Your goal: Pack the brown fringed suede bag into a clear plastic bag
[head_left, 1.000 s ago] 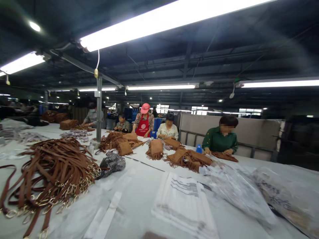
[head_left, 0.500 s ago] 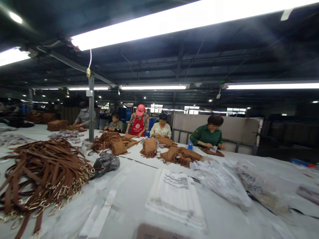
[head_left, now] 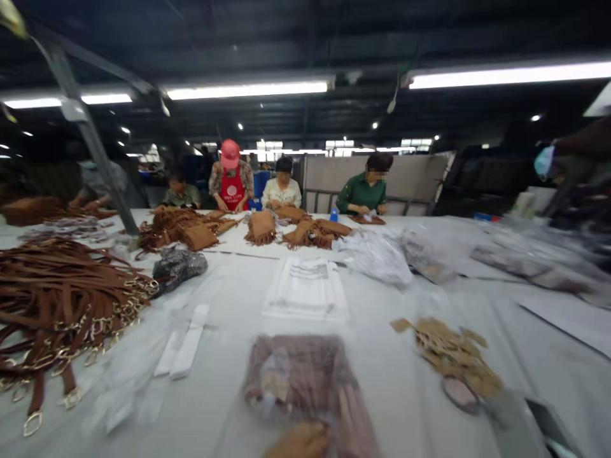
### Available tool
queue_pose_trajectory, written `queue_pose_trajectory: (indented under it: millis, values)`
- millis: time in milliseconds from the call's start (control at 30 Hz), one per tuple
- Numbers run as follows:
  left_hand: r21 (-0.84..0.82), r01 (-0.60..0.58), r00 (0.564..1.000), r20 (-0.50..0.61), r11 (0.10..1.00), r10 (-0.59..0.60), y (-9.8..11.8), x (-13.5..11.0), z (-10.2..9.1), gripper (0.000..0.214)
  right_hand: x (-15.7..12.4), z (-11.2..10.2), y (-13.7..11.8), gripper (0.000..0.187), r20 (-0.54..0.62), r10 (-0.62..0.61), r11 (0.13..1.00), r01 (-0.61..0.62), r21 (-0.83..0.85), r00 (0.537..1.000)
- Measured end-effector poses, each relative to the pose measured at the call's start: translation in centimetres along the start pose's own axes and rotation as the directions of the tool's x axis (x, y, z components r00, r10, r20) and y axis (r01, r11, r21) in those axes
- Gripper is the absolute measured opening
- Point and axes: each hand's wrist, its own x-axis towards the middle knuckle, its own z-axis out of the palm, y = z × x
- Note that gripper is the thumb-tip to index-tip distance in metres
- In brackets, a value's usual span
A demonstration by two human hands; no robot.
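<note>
Brown fringed leather sealed in a clear plastic bag point(head_left: 300, 375) lies on the white-covered table point(head_left: 382, 388), close in at 6 o'clock. One hand point(head_left: 298, 442) shows at the very bottom edge, resting on the near end of that bag. Only its top is in frame and it is blurred, so I cannot tell which hand it is, how far the fingers are spread, or whether they grip the plastic.

Beyond the bag at 12 o'clock sits a flat stack of white printed bags point(head_left: 308, 289). At 9 o'clock a large heap of brown straps point(head_left: 57, 305) with gold buckles sprawls to the table's left edge. Two white strips point(head_left: 184, 343) lie between that heap and the bag. A crumpled dark bag point(head_left: 179, 267) sits at 10 o'clock, and at 3 o'clock there is a small pile of tan tags point(head_left: 453, 350).

Further off, at 1 o'clock, loose clear plastic bags point(head_left: 375, 254) are bunched up. Fringed brown pouches point(head_left: 260, 226) lie in clumps along the far side — there, co-workers stand or sit at the table's edge: a person in a red apron and pink cap point(head_left: 230, 175), a person in a white top point(head_left: 282, 184), and a person in a green top point(head_left: 365, 187), whose hands are down on a brown piece.
</note>
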Motion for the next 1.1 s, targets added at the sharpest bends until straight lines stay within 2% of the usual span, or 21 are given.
queue_pose_trajectory:
  millis: [67,133,200,267,333,400,500,600,800,933,967,1067,1100]
  values:
    - [-0.025,0.051,0.997,-0.059,0.998,-0.053,0.0,-0.1,1.4,0.041,-3.7,-2.5,-0.4,0.044,0.132,0.024,0.998,-0.015,-0.069,0.991]
    - [0.013,0.087,0.987,-0.134,0.996,-0.084,-0.1,0.2,1.7,0.043,-6.1,-5.1,-0.9,0.040,0.219,0.049,0.995,-0.027,-0.101,0.974]
    - [0.064,0.111,0.983,-0.151,0.992,-0.100,-0.2,0.9,1.4,0.045,-7.0,-7.3,-1.2,0.031,0.196,0.152,0.986,-0.134,-0.101,0.969]
    - [0.105,0.127,0.987,-0.114,0.986,-0.115,0.0,1.6,0.8,0.046,-6.7,-8.5,-1.3,0.029,0.110,0.286,0.956,-0.275,-0.104,0.952]
    - [0.143,0.140,0.989,-0.070,0.980,-0.131,0.5,2.4,0.4,0.048,-5.6,-8.7,-1.0,0.039,0.054,0.367,0.927,-0.359,-0.108,0.929]
    - [0.181,0.154,0.988,-0.037,0.971,-0.149,1.1,3.2,0.1,0.050,-4.2,-8.1,-0.6,0.043,0.088,0.347,0.937,-0.342,-0.074,0.934]
    - [0.317,0.195,0.975,0.036,0.928,-0.217,2.0,4.4,0.1,0.055,-2.3,-7.0,0.1,0.036,0.169,0.303,0.951,-0.310,0.016,0.938]
    - [0.429,0.228,0.956,0.070,0.874,-0.284,2.6,5.2,0.0,0.057,-2.1,-7.2,0.3,0.031,0.125,0.381,0.921,-0.388,0.034,0.916]
    - [0.435,0.247,0.950,0.069,0.866,-0.305,2.6,5.8,0.1,0.058,-5.5,-9.1,-1.6,0.042,0.098,0.569,0.815,-0.576,0.066,0.816]
    - [0.436,0.269,0.942,0.069,0.859,-0.329,2.5,6.2,0.5,0.059,-5.3,-9.2,-3.6,0.048,0.111,0.744,0.650,-0.753,0.107,0.659]
    - [0.437,0.278,0.939,0.066,0.855,-0.339,2.6,6.2,0.7,0.059,-4.8,-9.2,-3.8,0.047,0.112,0.761,0.627,-0.769,0.124,0.639]
    - [0.427,0.268,0.940,0.081,0.864,-0.331,2.7,6.5,1.1,0.062,-3.1,-9.1,-3.7,0.042,0.110,0.753,0.625,-0.757,0.191,0.649]
    - [0.410,0.240,0.947,0.099,0.880,-0.305,2.8,6.6,1.3,0.063,-2.7,-9.2,-3.4,0.042,0.129,0.760,0.607,-0.767,0.210,0.637]
